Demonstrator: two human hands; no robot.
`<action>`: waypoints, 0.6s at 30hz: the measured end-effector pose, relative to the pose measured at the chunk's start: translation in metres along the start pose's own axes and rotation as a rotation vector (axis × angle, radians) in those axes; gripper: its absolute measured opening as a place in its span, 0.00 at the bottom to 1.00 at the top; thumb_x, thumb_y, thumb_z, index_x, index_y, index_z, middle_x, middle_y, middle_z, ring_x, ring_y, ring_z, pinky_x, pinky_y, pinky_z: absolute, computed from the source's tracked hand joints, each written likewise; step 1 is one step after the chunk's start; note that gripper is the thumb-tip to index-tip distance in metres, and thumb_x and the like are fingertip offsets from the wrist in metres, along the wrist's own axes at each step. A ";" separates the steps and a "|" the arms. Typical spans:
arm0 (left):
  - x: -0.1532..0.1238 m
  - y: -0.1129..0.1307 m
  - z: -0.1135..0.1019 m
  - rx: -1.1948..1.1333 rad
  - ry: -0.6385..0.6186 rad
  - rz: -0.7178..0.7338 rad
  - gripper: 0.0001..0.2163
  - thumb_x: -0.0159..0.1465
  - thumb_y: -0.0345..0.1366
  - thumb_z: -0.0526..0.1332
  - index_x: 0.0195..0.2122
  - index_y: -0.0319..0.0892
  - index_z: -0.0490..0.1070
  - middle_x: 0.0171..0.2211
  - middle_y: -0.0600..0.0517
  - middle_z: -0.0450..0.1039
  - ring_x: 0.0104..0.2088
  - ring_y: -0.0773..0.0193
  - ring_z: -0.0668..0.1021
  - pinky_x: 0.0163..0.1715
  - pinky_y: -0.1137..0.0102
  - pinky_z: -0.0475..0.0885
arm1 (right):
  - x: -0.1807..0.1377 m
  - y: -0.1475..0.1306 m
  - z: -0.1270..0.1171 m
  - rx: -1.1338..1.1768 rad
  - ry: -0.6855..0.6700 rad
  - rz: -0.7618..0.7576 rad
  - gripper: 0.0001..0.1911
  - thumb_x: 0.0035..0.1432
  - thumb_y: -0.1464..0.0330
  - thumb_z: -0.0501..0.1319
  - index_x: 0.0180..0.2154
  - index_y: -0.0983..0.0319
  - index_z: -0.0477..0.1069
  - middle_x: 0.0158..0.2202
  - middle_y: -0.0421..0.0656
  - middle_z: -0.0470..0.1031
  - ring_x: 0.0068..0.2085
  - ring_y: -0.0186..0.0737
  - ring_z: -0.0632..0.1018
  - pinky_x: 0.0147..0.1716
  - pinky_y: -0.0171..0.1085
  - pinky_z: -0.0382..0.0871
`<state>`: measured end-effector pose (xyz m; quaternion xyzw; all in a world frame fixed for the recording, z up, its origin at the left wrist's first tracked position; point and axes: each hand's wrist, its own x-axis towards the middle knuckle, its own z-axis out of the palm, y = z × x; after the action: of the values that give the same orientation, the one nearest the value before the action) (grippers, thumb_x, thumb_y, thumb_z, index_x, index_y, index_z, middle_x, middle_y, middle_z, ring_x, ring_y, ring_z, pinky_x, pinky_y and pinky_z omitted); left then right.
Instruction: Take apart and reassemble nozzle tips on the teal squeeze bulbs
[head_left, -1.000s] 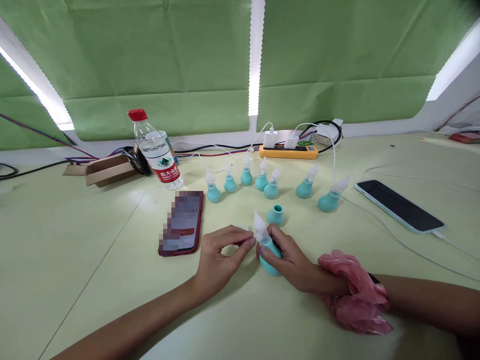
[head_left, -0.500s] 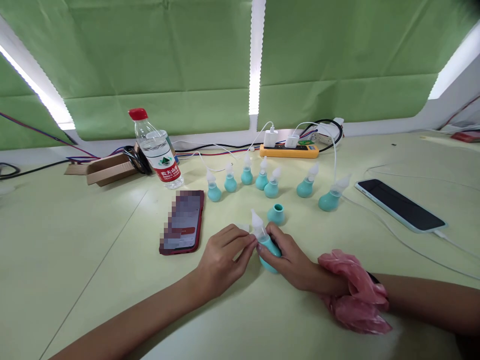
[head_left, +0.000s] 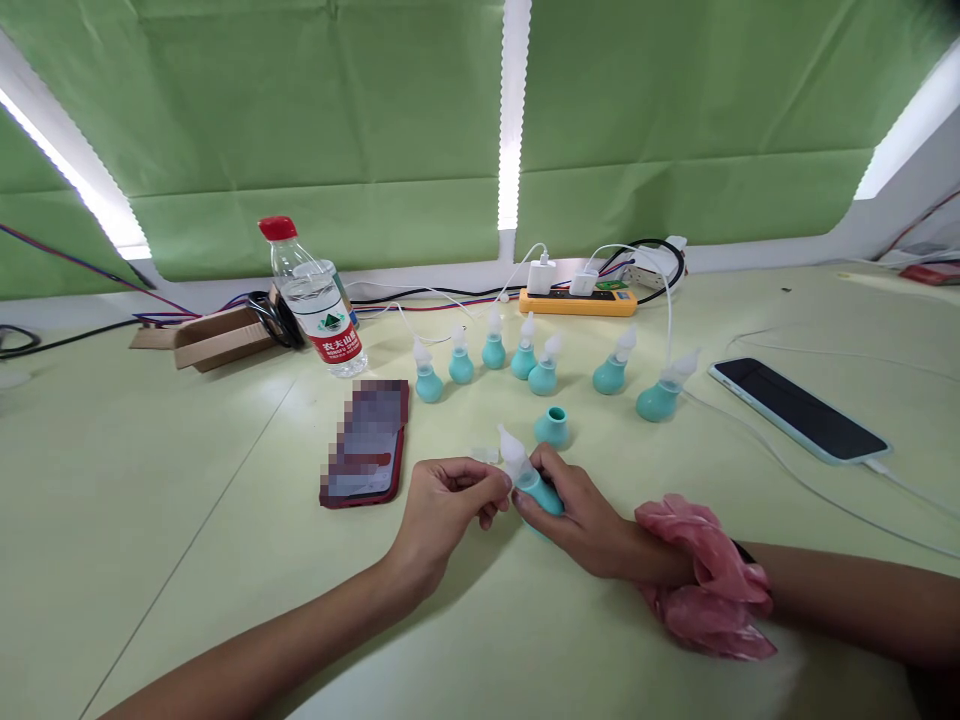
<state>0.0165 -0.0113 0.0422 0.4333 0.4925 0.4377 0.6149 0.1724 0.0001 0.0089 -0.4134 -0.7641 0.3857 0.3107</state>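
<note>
My right hand (head_left: pixel 581 515) is wrapped round a teal bulb-type nasal aspirator (head_left: pixel 541 492), its pointed whitish tip tilted up and to the left. My left hand (head_left: pixel 454 500) has thumb and forefinger pinched against the side of its clear neck. Whatever small part sits between those fingertips is hidden. Just beyond the hands, a teal bulb (head_left: pixel 552 430) stands with its round mouth uncovered and no tip on it. A small clear piece (head_left: pixel 484 455) lies on the table behind my left fingers. Farther back stand several similar aspirators (head_left: pixel 543 377) with tips on.
A red-cased phone (head_left: pixel 367 445) lies on the left, a pale-cased phone (head_left: pixel 799 410) with a cable on the right. A water bottle (head_left: pixel 319 310), an open cardboard box (head_left: pixel 225 340) and an orange power strip (head_left: pixel 577 302) stand along the back. Pink plastic (head_left: pixel 705 580) surrounds my right wrist.
My left hand has turned, with its lower fingers now curled in under the pinch. The held aspirator's tip has dipped slightly to the left. More of the small clear piece shows.
</note>
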 end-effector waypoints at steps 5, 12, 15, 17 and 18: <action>0.012 0.001 -0.010 -0.196 -0.173 -0.133 0.06 0.48 0.29 0.61 0.15 0.36 0.68 0.13 0.55 0.63 0.15 0.76 0.63 0.14 0.78 0.56 | 0.001 0.002 -0.003 0.393 -0.020 -0.027 0.15 0.56 0.57 0.48 0.27 0.61 0.53 0.23 0.37 0.59 0.25 0.32 0.61 0.24 0.33 0.57; 0.021 0.000 -0.015 0.005 -0.192 -0.016 0.06 0.49 0.34 0.64 0.21 0.36 0.74 0.20 0.50 0.71 0.20 0.72 0.68 0.17 0.78 0.65 | 0.006 0.007 -0.003 0.257 -0.004 0.009 0.13 0.55 0.59 0.51 0.27 0.61 0.55 0.22 0.36 0.56 0.24 0.30 0.59 0.23 0.31 0.55; 0.018 -0.004 -0.012 0.102 -0.205 0.052 0.08 0.50 0.37 0.64 0.22 0.36 0.75 0.21 0.49 0.72 0.22 0.70 0.69 0.19 0.76 0.67 | 0.007 0.006 -0.003 0.165 -0.002 -0.016 0.12 0.55 0.61 0.52 0.27 0.61 0.55 0.22 0.35 0.56 0.25 0.30 0.59 0.23 0.31 0.55; 0.017 -0.005 -0.011 0.117 -0.211 0.081 0.09 0.51 0.38 0.63 0.22 0.36 0.75 0.21 0.50 0.71 0.22 0.70 0.69 0.19 0.75 0.68 | 0.008 0.006 -0.003 0.167 -0.012 -0.031 0.10 0.55 0.62 0.52 0.27 0.61 0.56 0.24 0.36 0.58 0.25 0.30 0.60 0.24 0.31 0.56; 0.017 -0.005 -0.012 0.111 -0.220 0.082 0.09 0.52 0.38 0.62 0.22 0.36 0.74 0.21 0.50 0.71 0.21 0.70 0.69 0.19 0.75 0.68 | 0.008 0.006 -0.003 0.178 -0.020 -0.036 0.10 0.56 0.63 0.51 0.27 0.61 0.56 0.24 0.36 0.59 0.25 0.30 0.60 0.24 0.31 0.56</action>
<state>0.0080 0.0055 0.0319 0.5319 0.4273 0.3845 0.6218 0.1738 0.0101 0.0068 -0.3663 -0.7374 0.4504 0.3453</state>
